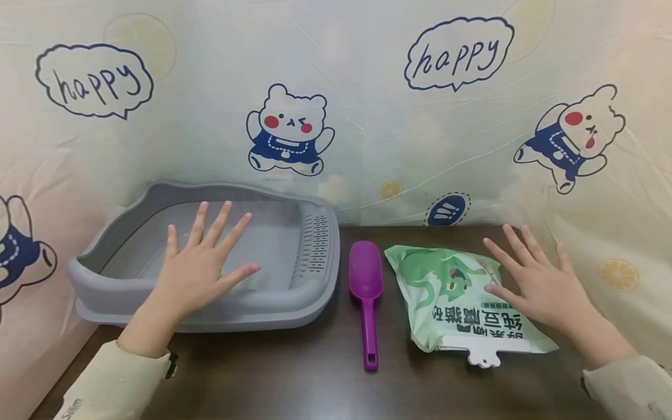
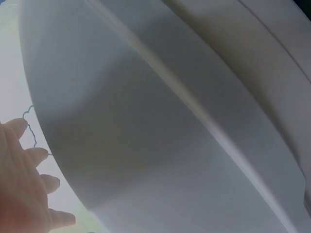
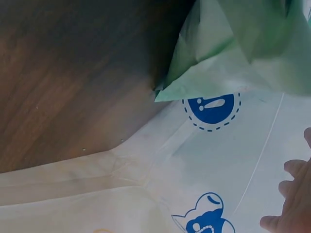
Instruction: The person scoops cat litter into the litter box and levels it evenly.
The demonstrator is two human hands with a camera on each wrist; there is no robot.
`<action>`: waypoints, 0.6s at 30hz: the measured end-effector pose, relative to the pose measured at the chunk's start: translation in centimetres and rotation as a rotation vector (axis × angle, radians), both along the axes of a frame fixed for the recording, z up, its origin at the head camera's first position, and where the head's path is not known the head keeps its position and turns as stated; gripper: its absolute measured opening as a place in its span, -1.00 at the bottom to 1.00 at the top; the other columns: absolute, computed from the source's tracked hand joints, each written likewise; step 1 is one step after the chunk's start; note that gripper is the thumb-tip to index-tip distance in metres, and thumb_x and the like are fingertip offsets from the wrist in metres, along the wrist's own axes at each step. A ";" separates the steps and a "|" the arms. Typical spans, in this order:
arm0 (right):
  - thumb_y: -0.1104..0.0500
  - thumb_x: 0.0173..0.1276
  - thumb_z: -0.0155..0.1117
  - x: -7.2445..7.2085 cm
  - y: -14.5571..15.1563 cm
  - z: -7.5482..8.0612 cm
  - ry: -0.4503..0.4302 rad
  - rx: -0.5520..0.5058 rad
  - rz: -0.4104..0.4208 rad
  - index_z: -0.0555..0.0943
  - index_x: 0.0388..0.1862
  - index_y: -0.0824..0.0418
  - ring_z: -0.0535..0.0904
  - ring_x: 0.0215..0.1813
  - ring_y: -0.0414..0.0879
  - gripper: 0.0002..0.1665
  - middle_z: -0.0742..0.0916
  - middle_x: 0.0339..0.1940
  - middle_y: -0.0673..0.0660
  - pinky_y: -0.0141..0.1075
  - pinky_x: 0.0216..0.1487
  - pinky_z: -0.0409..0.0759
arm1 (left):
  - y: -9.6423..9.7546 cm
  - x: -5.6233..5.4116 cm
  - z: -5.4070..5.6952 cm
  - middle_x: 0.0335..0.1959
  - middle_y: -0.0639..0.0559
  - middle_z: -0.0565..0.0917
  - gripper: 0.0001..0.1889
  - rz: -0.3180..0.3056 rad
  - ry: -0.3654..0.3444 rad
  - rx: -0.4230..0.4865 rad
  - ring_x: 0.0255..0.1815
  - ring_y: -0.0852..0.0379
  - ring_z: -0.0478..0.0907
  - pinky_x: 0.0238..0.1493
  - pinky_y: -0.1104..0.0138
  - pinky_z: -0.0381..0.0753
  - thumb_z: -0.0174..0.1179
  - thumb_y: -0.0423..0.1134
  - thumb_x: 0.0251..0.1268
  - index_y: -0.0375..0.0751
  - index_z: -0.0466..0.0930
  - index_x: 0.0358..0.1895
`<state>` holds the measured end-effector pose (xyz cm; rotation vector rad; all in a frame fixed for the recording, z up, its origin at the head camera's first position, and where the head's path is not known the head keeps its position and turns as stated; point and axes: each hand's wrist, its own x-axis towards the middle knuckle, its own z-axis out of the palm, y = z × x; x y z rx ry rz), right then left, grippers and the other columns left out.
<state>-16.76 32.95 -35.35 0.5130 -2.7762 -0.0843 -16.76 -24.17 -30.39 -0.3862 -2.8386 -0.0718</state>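
My left hand (image 1: 196,271) is spread over the front rim of a grey cat litter box (image 1: 315,300), with nothing in its fingers. In the left wrist view the litter box wall (image 2: 121,126) fills most of the picture, the fingers at the lower left edge. My right hand (image 1: 548,286), fingers also spread, hovers over the right side of a green bag of cat litter (image 1: 420,291). A white clip (image 1: 484,350) closes the bag's near end. Between litter box and bag lies a purple scoop (image 1: 366,274), its handle toward me. Both hands look empty.
All of it stands on a dark brown wooden table (image 1: 273,373). Behind and along both sides hangs a pale cloth (image 1: 362,116) printed with bears and "happy" bubbles. The litter box and the bag sit close to that cloth.
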 end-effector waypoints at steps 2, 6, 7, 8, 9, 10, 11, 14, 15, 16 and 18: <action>-0.39 0.31 0.18 0.2 -0.1 -0.3 0.006 0.001 0.006 -0.03 0.64 -0.19 -0.49 0.66 -0.01 0.04 -0.15 0.68 0.03 0.24 0.43 -0.69 | 0.4 0.2 0.0 0.66 -0.03 -0.27 -0.04 -0.016 0.009 -0.002 0.63 -0.20 -0.57 0.32 -0.49 -0.49 -0.01 0.47 0.24 0.29 -0.22 0.62; -0.38 0.29 0.21 0.8 -0.4 -0.9 0.029 -0.008 0.018 0.01 0.63 -0.19 -0.43 0.67 -0.04 0.04 -0.09 0.69 0.03 0.10 0.47 -0.70 | 1.4 0.4 0.1 0.66 -0.01 -0.22 -0.05 -0.061 0.040 -0.003 0.65 -0.22 -0.47 0.34 -0.50 -0.36 0.02 0.44 0.26 0.29 -0.19 0.61; -0.38 0.29 0.21 0.9 -0.4 -1.1 0.036 -0.009 0.025 0.01 0.63 -0.19 -0.42 0.67 -0.04 0.04 -0.08 0.69 0.03 0.09 0.47 -0.70 | 1.7 0.4 0.1 0.66 -0.01 -0.21 -0.06 -0.074 0.047 0.000 0.65 -0.22 -0.45 0.35 -0.50 -0.34 0.03 0.44 0.26 0.29 -0.18 0.61; -0.37 0.28 0.22 1.0 -0.4 -1.2 0.042 -0.012 0.032 0.02 0.63 -0.19 -0.42 0.68 -0.04 0.04 -0.07 0.69 0.03 0.09 0.48 -0.69 | 1.9 0.5 0.1 0.67 0.00 -0.21 -0.06 -0.086 0.055 0.003 0.65 -0.21 -0.43 0.36 -0.49 -0.31 0.04 0.43 0.26 0.29 -0.18 0.61; -0.36 0.28 0.23 1.1 -0.4 -1.3 0.048 -0.016 0.040 0.02 0.63 -0.18 -0.41 0.68 -0.05 0.04 -0.06 0.69 0.03 0.09 0.49 -0.67 | 2.2 0.5 0.1 0.67 0.01 -0.20 -0.06 -0.098 0.061 0.006 0.66 -0.20 -0.43 0.36 -0.49 -0.28 0.05 0.42 0.27 0.29 -0.17 0.61; -0.35 0.27 0.24 1.2 -0.5 -1.4 0.057 -0.019 0.049 0.04 0.63 -0.18 -0.39 0.68 -0.05 0.04 -0.04 0.68 0.03 0.10 0.50 -0.65 | 2.4 0.5 0.1 0.67 0.03 -0.20 -0.06 -0.109 0.069 0.007 0.66 -0.19 -0.42 0.37 -0.48 -0.26 0.06 0.41 0.27 0.29 -0.17 0.61; -0.34 0.26 0.25 1.2 -0.4 -1.6 0.065 -0.021 0.057 0.05 0.62 -0.18 -0.39 0.68 -0.05 0.04 -0.03 0.68 0.02 0.09 0.51 -0.64 | 2.7 0.5 0.0 0.67 0.04 -0.21 -0.06 -0.120 0.074 0.008 0.66 -0.19 -0.42 0.37 -0.48 -0.24 0.07 0.40 0.27 0.30 -0.17 0.61; -0.31 0.25 0.28 1.4 -0.4 -1.8 0.081 -0.033 0.079 0.07 0.62 -0.17 -0.36 0.68 -0.07 0.03 0.00 0.68 0.01 0.02 0.53 -0.61 | 3.5 0.6 -0.1 0.67 0.08 -0.21 -0.05 -0.152 0.090 0.006 0.66 -0.16 -0.40 0.38 -0.46 -0.17 0.10 0.39 0.25 0.30 -0.17 0.61; -0.31 0.25 0.28 1.4 -0.5 -1.9 0.084 -0.034 0.086 0.08 0.62 -0.17 -0.35 0.68 -0.07 0.03 0.01 0.68 0.00 -0.02 0.53 -0.61 | 3.8 0.6 -0.1 0.67 0.08 -0.21 -0.05 -0.164 0.095 0.004 0.67 -0.15 -0.39 0.38 -0.46 -0.14 0.11 0.38 0.25 0.30 -0.16 0.61; -0.31 0.25 0.29 1.5 -0.4 -2.0 0.086 -0.034 0.092 0.08 0.62 -0.16 -0.34 0.68 -0.07 0.03 0.01 0.68 0.00 -0.07 0.53 -0.62 | 4.1 0.6 -0.2 0.67 0.09 -0.20 -0.05 -0.177 0.098 0.005 0.67 -0.15 -0.39 0.38 -0.46 -0.13 0.13 0.37 0.24 0.29 -0.15 0.61; -0.31 0.25 0.29 1.6 -0.4 -2.2 0.088 -0.026 0.108 0.08 0.62 -0.14 -0.33 0.68 -0.07 0.04 0.00 0.68 -0.01 -0.17 0.52 -0.63 | 4.7 0.7 -0.3 0.67 0.09 -0.20 -0.04 -0.199 0.106 0.002 0.67 -0.13 -0.39 0.38 -0.45 -0.09 0.15 0.37 0.23 0.29 -0.13 0.61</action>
